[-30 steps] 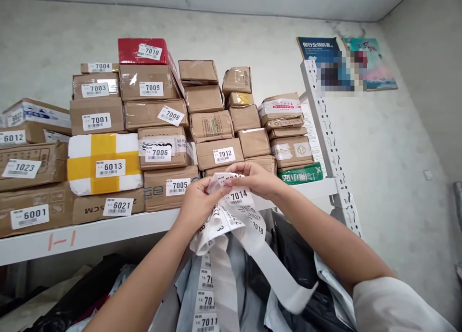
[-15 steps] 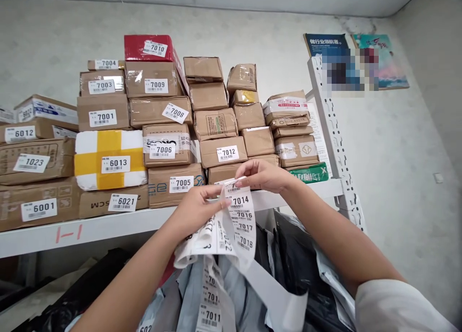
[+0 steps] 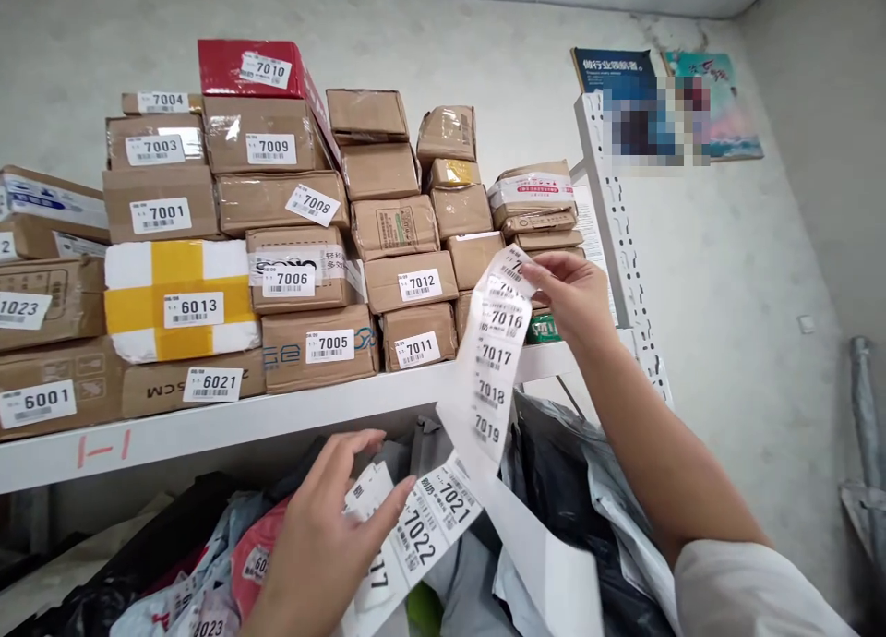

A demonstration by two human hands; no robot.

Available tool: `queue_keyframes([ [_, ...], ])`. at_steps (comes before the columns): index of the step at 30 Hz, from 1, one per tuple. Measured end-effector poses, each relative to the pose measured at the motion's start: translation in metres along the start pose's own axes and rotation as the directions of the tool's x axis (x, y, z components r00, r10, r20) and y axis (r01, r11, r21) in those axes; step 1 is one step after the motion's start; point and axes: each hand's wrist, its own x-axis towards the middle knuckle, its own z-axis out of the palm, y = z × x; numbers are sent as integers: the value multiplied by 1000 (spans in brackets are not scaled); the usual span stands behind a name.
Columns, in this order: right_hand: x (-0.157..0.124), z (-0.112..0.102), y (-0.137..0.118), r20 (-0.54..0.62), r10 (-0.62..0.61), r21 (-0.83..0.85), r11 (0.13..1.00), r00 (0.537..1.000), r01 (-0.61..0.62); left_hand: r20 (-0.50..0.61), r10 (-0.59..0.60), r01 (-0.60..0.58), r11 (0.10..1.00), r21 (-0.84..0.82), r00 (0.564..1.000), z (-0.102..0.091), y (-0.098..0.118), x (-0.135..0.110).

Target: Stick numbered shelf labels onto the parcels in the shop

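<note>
A long strip of white barcode labels point(image 3: 495, 355), printed with numbers such as 7016, 7017 and 7018, hangs from my right hand point(image 3: 571, 295). Its thumb and fingers pinch the strip's top end, in front of the right-hand boxes. My left hand point(image 3: 332, 526) is lower, beneath the shelf edge, with thumb and index finger spread apart. Beside and behind it lie the folded lower labels, 7021 and 7022 among them; whether its hidden fingers touch them I cannot tell. A cardboard box labelled 7011 point(image 3: 419, 337) and another labelled 7012 point(image 3: 408, 280) sit just left of the strip.
A white metal shelf point(image 3: 277, 404) carries several stacked boxes, many numbered, with a red box point(image 3: 249, 67) on top. Those in the right-hand stacks show no number labels. Bagged parcels point(image 3: 554, 462) fill the space below. A perforated upright post point(image 3: 613, 212) stands at the right.
My right hand has drawn the strip up and right, stretching it out. The left hand has dropped lower and its thumb and index finger have parted. The view has shifted, uncovering box 7011.
</note>
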Motion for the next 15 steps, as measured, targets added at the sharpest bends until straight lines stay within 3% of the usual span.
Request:
queue_keyframes([
  [3,7,-19,0,-52,71,58,996,996,-68,189,-110,111,994,8,976,7,-22,-4],
  [6,4,-35,1,-13,116,77,990,993,-114,452,-154,169,986,7,879,5,-37,-2],
  [7,1,-39,2,18,125,84,988,992,-126,451,-149,153,988,27,880,2,-40,-1],
  [9,-9,-45,3,141,175,66,980,974,-186,299,-113,77,988,130,948,-3,-40,0],
  [11,-22,-42,3,320,267,-39,962,909,-269,180,-55,7,966,259,982,-4,-33,1],
  [12,-29,-38,3,391,303,-107,953,869,-284,213,-39,-25,956,292,976,-2,-28,2],
  [14,-42,-25,0,454,313,-176,949,834,-260,409,-20,-82,970,230,912,7,-16,0],
  [15,-47,-18,-2,440,286,-163,958,851,-238,532,2,-86,987,134,847,13,-11,-4],
])
